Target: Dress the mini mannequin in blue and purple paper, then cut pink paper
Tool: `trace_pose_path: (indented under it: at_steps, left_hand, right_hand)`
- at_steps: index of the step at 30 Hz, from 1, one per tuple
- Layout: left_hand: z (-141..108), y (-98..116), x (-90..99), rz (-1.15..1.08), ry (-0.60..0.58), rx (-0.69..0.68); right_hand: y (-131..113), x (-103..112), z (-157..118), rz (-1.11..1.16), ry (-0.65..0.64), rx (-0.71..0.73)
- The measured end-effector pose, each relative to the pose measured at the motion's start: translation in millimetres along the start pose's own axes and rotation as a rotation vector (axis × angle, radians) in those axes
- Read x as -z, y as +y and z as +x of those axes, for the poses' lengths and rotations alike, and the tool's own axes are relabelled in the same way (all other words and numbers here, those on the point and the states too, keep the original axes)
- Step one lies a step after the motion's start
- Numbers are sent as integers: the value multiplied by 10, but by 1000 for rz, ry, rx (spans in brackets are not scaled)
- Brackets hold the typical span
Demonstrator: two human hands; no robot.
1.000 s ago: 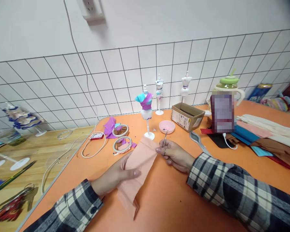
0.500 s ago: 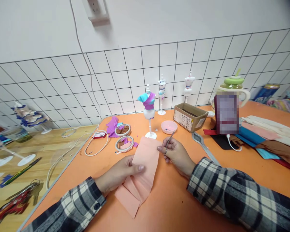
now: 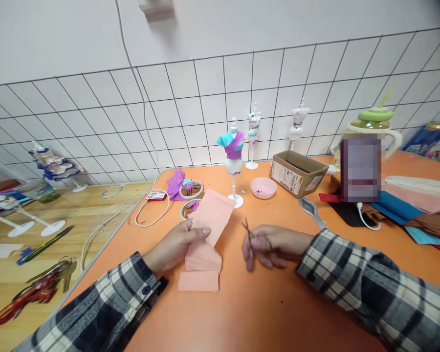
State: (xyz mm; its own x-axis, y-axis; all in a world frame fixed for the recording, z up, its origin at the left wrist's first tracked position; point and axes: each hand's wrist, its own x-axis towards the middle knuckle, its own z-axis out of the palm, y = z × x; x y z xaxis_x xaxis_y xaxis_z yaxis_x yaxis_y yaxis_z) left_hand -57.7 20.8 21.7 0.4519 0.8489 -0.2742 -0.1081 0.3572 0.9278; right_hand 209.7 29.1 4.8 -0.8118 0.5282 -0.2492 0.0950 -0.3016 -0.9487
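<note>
A strip of pink crepe paper (image 3: pixel 211 215) is pinched between the thumb and fingers of my left hand (image 3: pixel 178 244). Its top tilts right, and its folded lower end hangs just above or on the orange tabletop (image 3: pixel 249 313). To the right, my right hand (image 3: pixel 269 244) holds small scissors (image 3: pixel 248 230), blades pointing up and apart from the paper; the hand is slightly blurred. Beyond the paper stands a small white mannequin (image 3: pixel 234 164) on a round base, its chest wrapped in purple and turquoise paper.
Tape rolls (image 3: pixel 191 189) and purple scraps (image 3: pixel 175 185) lie at the back left. A pink bowl (image 3: pixel 263 188), a cardboard box (image 3: pixel 298 173) and two more mannequins stand behind. A phone (image 3: pixel 361 168) and coloured paper (image 3: pixel 407 205) are on the right; keys (image 3: pixel 55 278) lie left.
The scissors have moved down and away from the paper's right edge. My left hand has shifted slightly left, and the paper now tilts to the right. The view has shifted a little.
</note>
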Motion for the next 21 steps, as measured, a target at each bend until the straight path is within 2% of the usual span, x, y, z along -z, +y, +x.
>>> trace_pose_path:
  at_steps: [1, 3, 7, 10, 18, 21]
  left_hand:
    - [-1, -1, -1, 8, -17, 4]
    - [-2, -17, -31, 43, -71, 14]
    - [-1, -66, -149, 120, -105, -36]
    - [-6, -89, -207, 121, -91, -70]
    - [-5, -126, -194, 94, -102, -83]
    - [-6, -118, -194, 100, -53, -84]
  right_hand:
    - [-7, -29, -8, -39, -84, -49]
    - [-16, -102, -3, -141, -134, -82]
    - [-4, -192, 27, -313, -99, -65]
    - [31, -181, 34, -367, -88, -127]
    - [45, -184, 46, -367, -88, -148]
    - [30, -202, 47, -360, -80, -143]
